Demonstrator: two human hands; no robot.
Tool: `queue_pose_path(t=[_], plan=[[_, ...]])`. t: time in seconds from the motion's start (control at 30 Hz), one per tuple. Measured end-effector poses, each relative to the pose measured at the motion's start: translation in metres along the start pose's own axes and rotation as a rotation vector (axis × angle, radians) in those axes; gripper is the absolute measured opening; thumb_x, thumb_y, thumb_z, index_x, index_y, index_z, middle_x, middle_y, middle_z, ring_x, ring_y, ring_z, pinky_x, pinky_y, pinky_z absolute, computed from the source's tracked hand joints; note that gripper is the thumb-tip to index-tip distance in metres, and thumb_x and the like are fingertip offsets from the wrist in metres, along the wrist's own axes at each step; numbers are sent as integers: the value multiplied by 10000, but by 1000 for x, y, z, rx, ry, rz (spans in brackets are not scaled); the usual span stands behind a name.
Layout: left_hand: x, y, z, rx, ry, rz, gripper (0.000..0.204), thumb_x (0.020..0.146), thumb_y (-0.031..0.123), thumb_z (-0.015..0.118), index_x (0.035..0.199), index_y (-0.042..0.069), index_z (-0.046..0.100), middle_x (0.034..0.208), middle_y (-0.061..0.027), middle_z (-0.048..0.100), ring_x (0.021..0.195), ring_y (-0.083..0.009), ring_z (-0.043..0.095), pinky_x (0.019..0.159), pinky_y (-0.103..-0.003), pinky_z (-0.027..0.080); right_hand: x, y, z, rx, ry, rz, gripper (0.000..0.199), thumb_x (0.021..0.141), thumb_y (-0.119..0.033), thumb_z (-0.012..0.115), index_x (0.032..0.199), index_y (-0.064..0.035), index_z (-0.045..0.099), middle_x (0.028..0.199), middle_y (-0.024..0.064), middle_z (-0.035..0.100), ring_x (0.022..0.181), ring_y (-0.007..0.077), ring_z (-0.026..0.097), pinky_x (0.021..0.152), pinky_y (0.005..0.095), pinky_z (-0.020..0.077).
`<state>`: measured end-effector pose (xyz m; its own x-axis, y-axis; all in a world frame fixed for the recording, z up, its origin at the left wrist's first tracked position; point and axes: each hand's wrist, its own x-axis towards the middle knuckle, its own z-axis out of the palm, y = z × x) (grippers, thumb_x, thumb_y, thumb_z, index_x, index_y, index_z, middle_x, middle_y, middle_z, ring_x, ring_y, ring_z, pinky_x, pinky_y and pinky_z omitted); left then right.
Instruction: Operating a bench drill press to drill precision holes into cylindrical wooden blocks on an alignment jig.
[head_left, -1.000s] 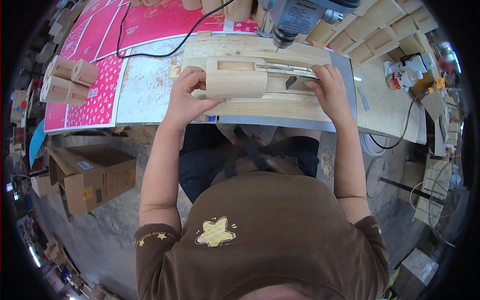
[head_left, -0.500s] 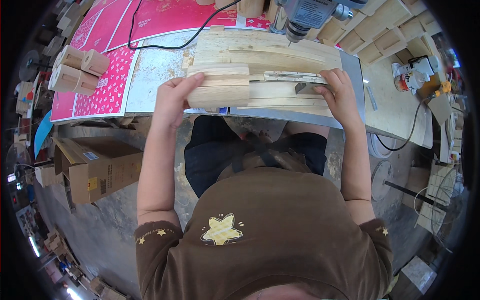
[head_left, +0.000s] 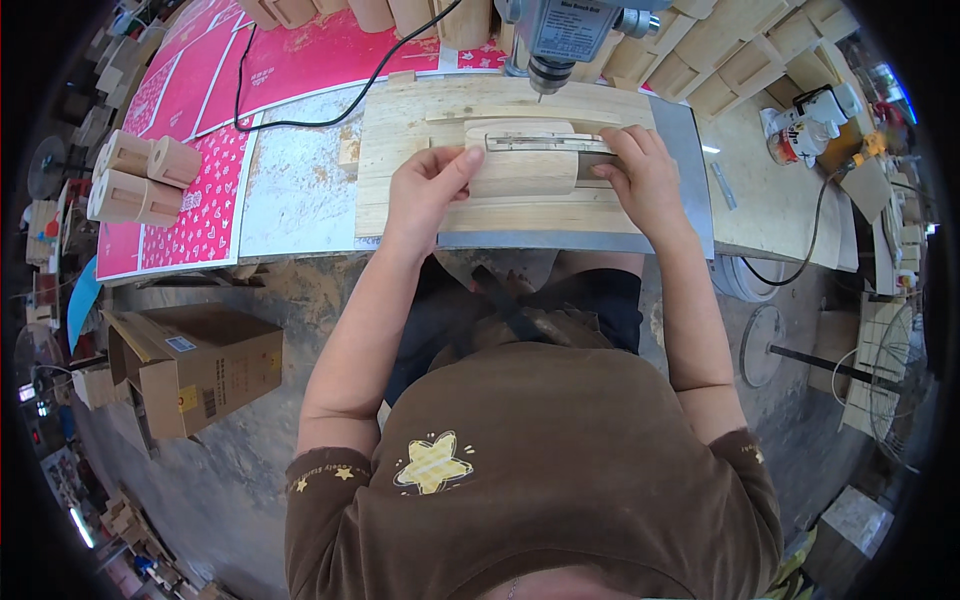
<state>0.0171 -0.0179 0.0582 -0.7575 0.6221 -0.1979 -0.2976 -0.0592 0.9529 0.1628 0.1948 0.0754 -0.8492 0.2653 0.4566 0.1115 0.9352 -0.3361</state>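
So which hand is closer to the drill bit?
Right. The right hand sits just below and right of the drill bit; the left hand is farther down-left, on the wooden block.

The workbench (head_left: 690,140) has a grey metal plate along its near edge, and a pale wooden board (head_left: 420,150) lies flat on it. Toward the left end, red printed sheets (head_left: 200,215) and a white speckled sheet (head_left: 295,190) cover the top, with short wooden blocks (head_left: 140,175) standing at the near left corner and a black cable (head_left: 300,120) trailing across. At the right end, bare wood carries an orange and white power tool (head_left: 805,120) near the far edge.
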Motion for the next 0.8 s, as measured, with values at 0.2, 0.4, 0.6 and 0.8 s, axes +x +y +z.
queue_pose_path(t=[0.2, 0.4, 0.6, 0.8], plan=[[10, -28, 1, 769, 28, 724, 644, 611, 303, 836, 1128, 8, 590, 1003, -101, 610, 847, -228, 558, 753, -314, 439, 13, 24, 9, -23, 72, 28, 425, 647, -87, 735, 1046, -89, 590, 933, 83, 596, 921, 301, 531, 817, 400, 427], [25, -49, 7, 1052, 280, 706, 683, 536, 315, 832, 1132, 70, 605, 878, -53, 566, 931, -223, 501, 873, -403, 283, 25, 19, 19, -134, 29, 56, 525, 644, -74, 745, 1133, -102, 554, 998, 83, 609, 979, 309, 528, 976, 430, 372], [37, -48, -18, 1149, 217, 741, 630, 565, 344, 802, 1110, 85, 626, 809, -6, 562, 869, -212, 499, 844, -391, 276, 37, 6, 4, 397, 186, 86, 549, 715, -22, 738, 1211, -69, 507, 1027, 53, 615, 966, 197, 568, 902, 333, 439], [37, -44, -14, 1139, 214, 721, 591, 572, 359, 792, 1079, 93, 645, 786, 7, 560, 848, -200, 491, 809, -386, 272, 141, 3, -120, 550, 795, -49, 239, 872, -137, 618, 1084, -29, 597, 882, 46, 628, 828, 143, 615, 765, 260, 490]])
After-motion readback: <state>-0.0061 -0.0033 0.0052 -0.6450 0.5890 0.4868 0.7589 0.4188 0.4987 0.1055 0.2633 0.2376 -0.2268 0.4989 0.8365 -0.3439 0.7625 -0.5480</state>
